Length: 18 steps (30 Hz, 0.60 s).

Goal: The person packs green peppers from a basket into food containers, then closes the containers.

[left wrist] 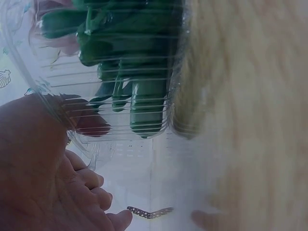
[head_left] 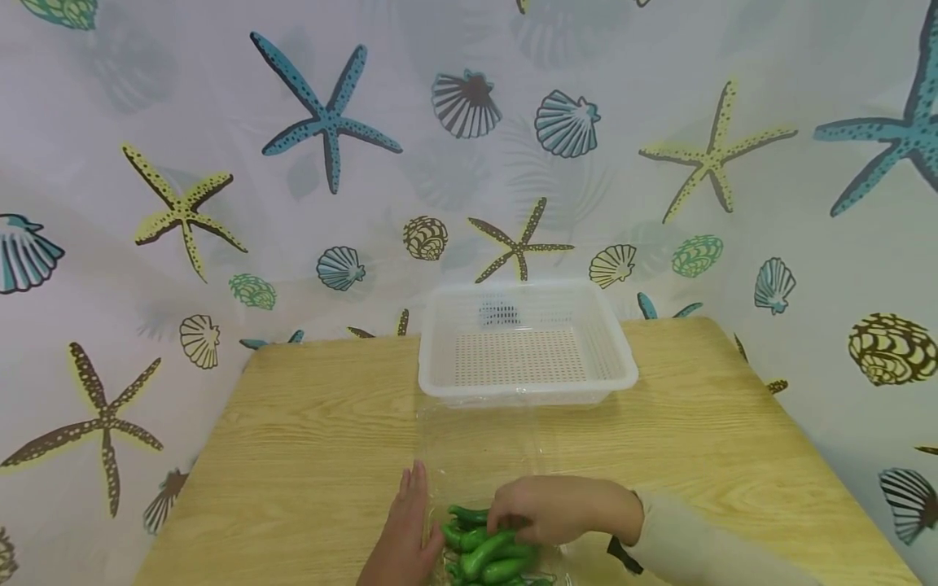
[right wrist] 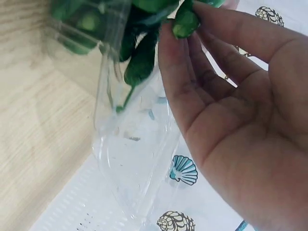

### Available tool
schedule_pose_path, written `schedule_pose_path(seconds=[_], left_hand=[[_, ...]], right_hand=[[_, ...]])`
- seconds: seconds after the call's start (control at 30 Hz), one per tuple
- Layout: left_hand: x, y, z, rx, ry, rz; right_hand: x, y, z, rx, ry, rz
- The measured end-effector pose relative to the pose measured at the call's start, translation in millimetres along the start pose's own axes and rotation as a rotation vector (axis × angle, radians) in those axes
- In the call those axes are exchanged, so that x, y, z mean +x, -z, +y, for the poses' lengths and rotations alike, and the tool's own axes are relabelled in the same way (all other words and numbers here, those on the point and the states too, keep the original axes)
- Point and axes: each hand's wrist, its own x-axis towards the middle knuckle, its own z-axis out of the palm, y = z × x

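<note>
Several glossy green peppers [head_left: 487, 557] lie heaped in a clear plastic box [left wrist: 53, 86], whose transparent lid [head_left: 479, 443] is folded back toward the basket. Along the box's left side my left hand [head_left: 401, 533] rests with straight fingers; in the left wrist view its thumb [left wrist: 89, 122] lies against the clear wall near the rim. From the right, my right hand [head_left: 545, 509] reaches over the heap. Its thumb and finger pinch the end of one green pepper [right wrist: 185, 23], as the right wrist view shows. The bottom of the box is cut off in the head view.
A white perforated plastic basket [head_left: 528, 395] stands at the back of the wooden table [head_left: 315, 423], just beyond the lid. Behind the table hangs a curtain [head_left: 396, 187] printed with starfish and shells. A dark strap [head_left: 624, 556] hangs at the right wrist.
</note>
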Motion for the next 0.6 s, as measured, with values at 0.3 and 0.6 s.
schedule_pose_path(seconds=[0.3, 0.6], left_hand=[[-1.1, 1.2, 3.7, 0.005, 0.029, -0.028], [-0.8, -2.3, 2.3, 0.041, 0.014, 0.018]], right_hand=[[-0.3, -16, -3, -0.011, -0.076, 0.074], [-0.2, -24, -9, -0.085, -0.114, 0.157]])
